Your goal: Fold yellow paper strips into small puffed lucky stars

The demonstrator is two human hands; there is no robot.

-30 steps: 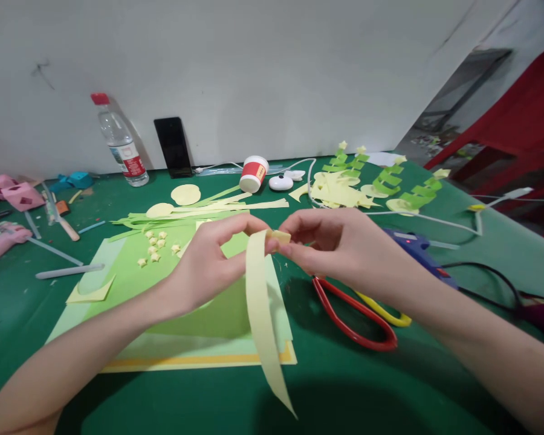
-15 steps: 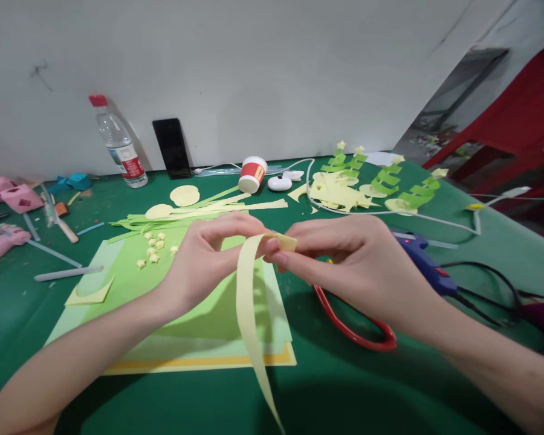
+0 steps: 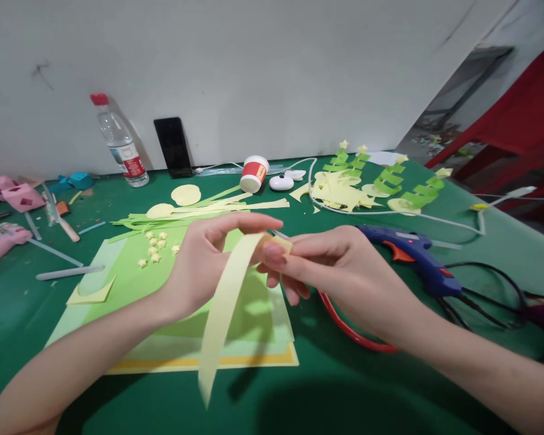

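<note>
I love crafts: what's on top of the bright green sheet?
Small yellow stars sit on the bright green sheet, with paper strips along its far edge. Whatever the left hand hides can't be seen.

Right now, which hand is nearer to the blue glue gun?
Right. The right hand is just left of the blue glue gun, nearer the camera; the left hand is farther left, above the green paper.

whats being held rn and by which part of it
A paper strip, pinched near its upper end by the right hand; whether the left hand grips it there too is unclear.
</note>
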